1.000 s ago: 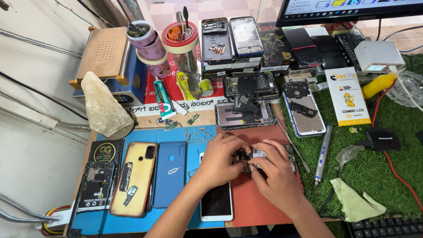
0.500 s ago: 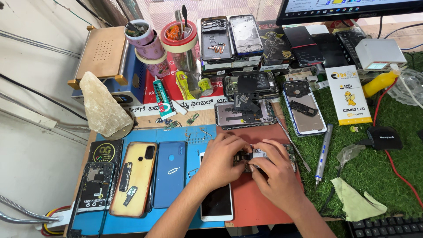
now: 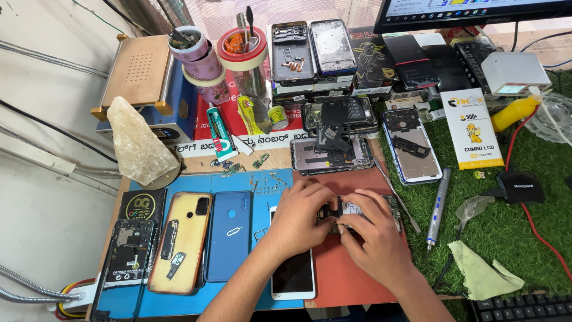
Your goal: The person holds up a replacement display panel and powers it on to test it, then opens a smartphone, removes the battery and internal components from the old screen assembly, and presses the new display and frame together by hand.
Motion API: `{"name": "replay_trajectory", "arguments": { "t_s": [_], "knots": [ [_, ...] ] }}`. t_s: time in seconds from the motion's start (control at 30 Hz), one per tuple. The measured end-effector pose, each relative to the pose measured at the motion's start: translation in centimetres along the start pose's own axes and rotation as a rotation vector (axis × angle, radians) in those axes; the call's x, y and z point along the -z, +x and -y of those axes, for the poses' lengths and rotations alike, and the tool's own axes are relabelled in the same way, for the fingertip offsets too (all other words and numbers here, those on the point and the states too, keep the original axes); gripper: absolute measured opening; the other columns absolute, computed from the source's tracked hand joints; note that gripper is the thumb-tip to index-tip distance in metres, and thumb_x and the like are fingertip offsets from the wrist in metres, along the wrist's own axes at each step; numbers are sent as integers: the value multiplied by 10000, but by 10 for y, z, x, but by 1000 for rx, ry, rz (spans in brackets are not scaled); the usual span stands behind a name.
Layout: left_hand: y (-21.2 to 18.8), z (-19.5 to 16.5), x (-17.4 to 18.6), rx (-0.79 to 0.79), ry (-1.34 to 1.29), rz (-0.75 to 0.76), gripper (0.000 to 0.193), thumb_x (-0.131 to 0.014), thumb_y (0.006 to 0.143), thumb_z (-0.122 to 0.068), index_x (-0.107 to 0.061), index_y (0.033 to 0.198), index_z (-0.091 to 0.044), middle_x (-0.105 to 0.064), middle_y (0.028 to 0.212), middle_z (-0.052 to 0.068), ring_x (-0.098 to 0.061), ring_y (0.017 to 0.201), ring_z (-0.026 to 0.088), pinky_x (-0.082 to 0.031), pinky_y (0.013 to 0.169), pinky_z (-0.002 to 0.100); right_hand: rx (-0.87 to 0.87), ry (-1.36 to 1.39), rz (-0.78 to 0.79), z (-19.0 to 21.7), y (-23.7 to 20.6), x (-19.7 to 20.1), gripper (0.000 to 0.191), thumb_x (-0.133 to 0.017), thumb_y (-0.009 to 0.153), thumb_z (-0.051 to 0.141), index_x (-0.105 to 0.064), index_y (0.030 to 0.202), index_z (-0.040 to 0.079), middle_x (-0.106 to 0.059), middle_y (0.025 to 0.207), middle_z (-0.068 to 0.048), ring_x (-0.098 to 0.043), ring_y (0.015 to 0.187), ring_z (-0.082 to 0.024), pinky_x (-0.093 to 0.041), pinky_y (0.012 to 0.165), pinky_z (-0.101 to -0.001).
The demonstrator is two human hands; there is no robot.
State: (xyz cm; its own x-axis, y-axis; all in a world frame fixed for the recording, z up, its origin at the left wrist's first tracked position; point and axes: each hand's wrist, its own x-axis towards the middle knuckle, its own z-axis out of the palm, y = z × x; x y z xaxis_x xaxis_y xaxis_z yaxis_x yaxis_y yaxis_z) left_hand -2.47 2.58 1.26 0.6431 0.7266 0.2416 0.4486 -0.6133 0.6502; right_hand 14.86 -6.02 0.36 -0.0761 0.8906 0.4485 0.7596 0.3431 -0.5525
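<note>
A monitor screen [image 3: 476, 9] glows along the upper right edge. Below it on the green turf lies a white rectangular package [image 3: 472, 128] with yellow and black print. A black square label [image 3: 142, 206] with gold ring sits lower left. A white-framed phone screen [image 3: 293, 274], dark, lies bottom centre.

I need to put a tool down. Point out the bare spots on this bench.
Bare green turf lies between the electric screwdriver and the yellow-green cloth. The red mat is open below the right hand. Crowded: the blue mat beside the left hand, and the back row of phone frames.
</note>
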Motion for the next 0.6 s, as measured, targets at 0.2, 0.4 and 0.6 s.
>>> {"name": "replay_trajectory", "arguments": {
  "t_s": [0.2, 0.4, 0.6],
  "knots": [
    [0, 0, 1, 4, -34, -3, 308, -806, 667, -102, -643, 927, -139, -691, 1006, 18, -587, 1128, 311, -450, 918, 452, -9, -1, 6, 0, 1, 0, 174, -748, 745, 56, -716, 915, 41, -647, 1208, -128, -538, 1274, -366, -449, 1037, -481],
    [0, 3, 2, -13, -55, -24, 294, -804, 680, -91, -637, 918, -129, -698, 984, 31, -598, 1104, 322, -463, 920, 449, 4, -18, -6, -1, 1, -3, 176, -742, 755, 71, -720, 926, 39, -646, 1206, -127, -538, 1270, -360, -436, 1050, -476],
    [1, 3, 3, -29, -76, -29, 293, -785, 670, -69, -644, 922, -121, -704, 986, 43, -609, 1098, 336, -477, 893, 454, 15, -35, -3, -1, 1, -4, 177, -737, 748, 64, -717, 922, 36, -645, 1207, -123, -532, 1271, -360, -421, 1056, -483]
  ]
}}
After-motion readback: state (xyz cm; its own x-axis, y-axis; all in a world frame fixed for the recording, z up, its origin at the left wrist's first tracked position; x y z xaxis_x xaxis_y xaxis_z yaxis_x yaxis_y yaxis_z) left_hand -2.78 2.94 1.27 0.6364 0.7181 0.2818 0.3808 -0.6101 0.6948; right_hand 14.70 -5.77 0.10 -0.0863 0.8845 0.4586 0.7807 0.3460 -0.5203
